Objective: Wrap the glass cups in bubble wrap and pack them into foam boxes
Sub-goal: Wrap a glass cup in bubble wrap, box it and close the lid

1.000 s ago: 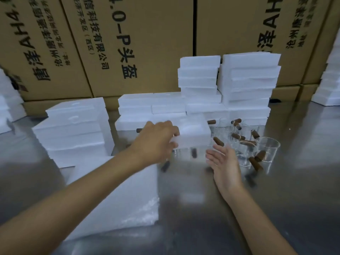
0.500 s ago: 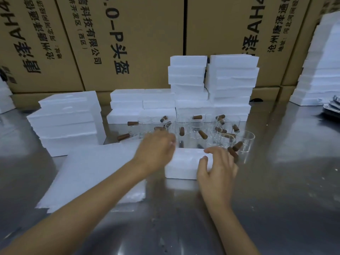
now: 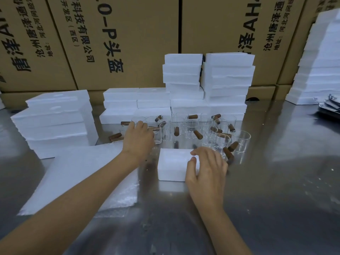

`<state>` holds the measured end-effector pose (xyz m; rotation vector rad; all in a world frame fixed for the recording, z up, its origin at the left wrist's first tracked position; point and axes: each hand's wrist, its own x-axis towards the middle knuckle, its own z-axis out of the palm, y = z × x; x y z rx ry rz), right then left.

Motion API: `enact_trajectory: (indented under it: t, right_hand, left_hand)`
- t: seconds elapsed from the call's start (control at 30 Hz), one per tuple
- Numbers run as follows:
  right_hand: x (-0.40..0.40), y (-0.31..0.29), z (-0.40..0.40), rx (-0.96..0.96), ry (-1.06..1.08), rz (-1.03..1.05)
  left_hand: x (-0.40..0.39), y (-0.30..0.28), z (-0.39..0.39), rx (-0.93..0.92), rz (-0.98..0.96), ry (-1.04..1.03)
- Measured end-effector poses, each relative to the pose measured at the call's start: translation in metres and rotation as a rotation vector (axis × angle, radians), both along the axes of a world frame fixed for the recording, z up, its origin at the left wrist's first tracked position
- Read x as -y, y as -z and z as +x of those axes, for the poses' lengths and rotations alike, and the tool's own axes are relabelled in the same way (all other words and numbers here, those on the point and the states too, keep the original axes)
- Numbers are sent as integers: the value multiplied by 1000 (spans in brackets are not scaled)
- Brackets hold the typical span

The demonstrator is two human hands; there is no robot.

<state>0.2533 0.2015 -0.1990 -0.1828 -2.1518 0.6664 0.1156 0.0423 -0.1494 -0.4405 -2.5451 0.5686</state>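
Glass first: left hand (image 3: 139, 137) reaches into the near-left edge of the glass cups (image 3: 191, 130), fingers curled down over one cup with a wooden handle (image 3: 154, 128); whether it is already gripping that cup or only touching it cannot be told, since the fingertips are hidden. Right hand (image 3: 207, 169) rests on the small foam box (image 3: 173, 164), thumb against its near side and curled fingers on its top right corner, steadying it. Judgement: the cups are thin-walled, clear, light, rigid, fragile and probably slippery; take one round the body, not by the stub handle, and lift clear of its neighbours, which stand touching. The box is white, blocky, very light and easily dented, so a gentle hold suffices. Cups stand upright in a tight cluster just behind the box, brown handles pointing all ways. Bubble wrap (image 3: 77, 179) lies flat under the left forearm. Behind are foam box stacks (image 3: 207, 85) on the steel table (image 3: 276, 181), then cardboard cartons (image 3: 128, 43).
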Motion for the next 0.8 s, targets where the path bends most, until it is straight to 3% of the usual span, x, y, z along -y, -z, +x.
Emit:
enact_trajectory:
  t: [0.17, 0.23, 0.33, 0.47, 0.67, 0.8]
  right_hand:
    - [4, -9, 1, -34, -81, -97]
    - [13, -24, 1, 19, -184, -321]
    - [25, -58, -3, 242, -345, -825]
    - [25, -72, 3, 440, -460, -1146]
    - [15, -58, 21, 486, -489, -1302]
    - [2, -56, 31, 498, -477, -1231]
  left_hand:
    - [0, -17, 43, -198, -3, 172]
    - [-2, -20, 64, -298, -8, 257]
    - [-8, -18, 96, -334, 41, 354]
    - [-12, -15, 123, -368, 15, 443]
    - [3, -6, 139, -258, 55, 536]
    - [33, -15, 128, -65, 319, 306]
